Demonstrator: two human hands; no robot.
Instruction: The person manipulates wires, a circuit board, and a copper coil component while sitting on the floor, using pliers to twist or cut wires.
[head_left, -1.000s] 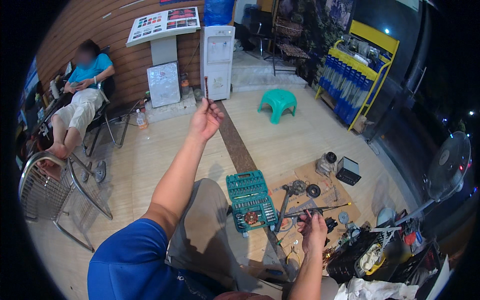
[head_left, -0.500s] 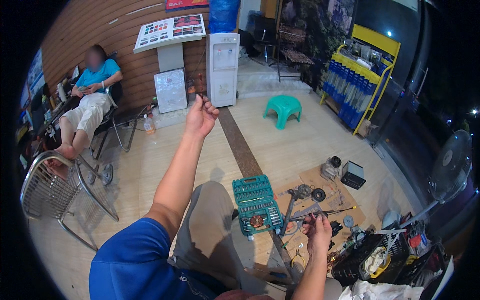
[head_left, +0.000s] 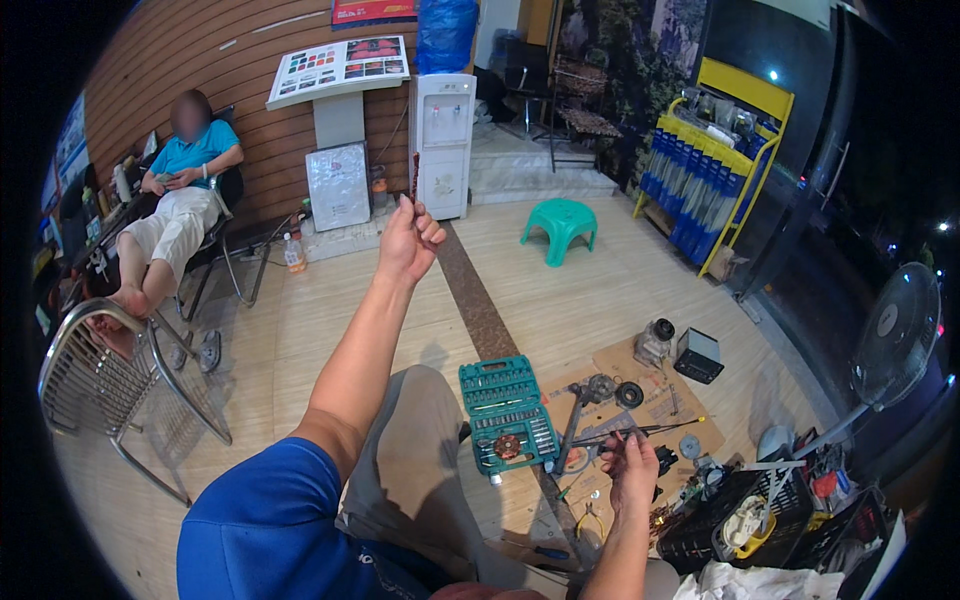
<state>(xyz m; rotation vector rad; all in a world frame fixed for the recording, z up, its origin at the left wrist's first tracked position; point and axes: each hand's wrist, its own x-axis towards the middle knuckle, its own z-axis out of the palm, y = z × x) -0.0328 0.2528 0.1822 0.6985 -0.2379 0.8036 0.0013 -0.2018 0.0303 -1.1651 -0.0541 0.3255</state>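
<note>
Left hand (head_left: pixel 411 245) is holding a thin reddish-brown strip (head_left: pixel 416 178) upright, well above the floor (head_left: pixel 330 320), grip pinching its lower end between thumb and fingers. Strip is showing against the white water dispenser (head_left: pixel 443 140). Right hand (head_left: pixel 630 472) is hovering over the cardboard sheet (head_left: pixel 628 353), thumb and fingers drawn close; cannot tell if that grip is pinching anything, detail too small. A thin black rod (head_left: pixel 672 426) with a yellow tip is showing near those fingertips. Teal socket case (head_left: pixel 503 402) is lying open left of the right hand, a round red-brown part (head_left: pixel 508 446) resting on it. Black ring-shaped part (head_left: pixel 621 398) is lying on the cardboard. Green stool (head_left: pixel 560 222) is standing farther off; a person (head_left: pixel 190 160) is sitting at left.
</note>
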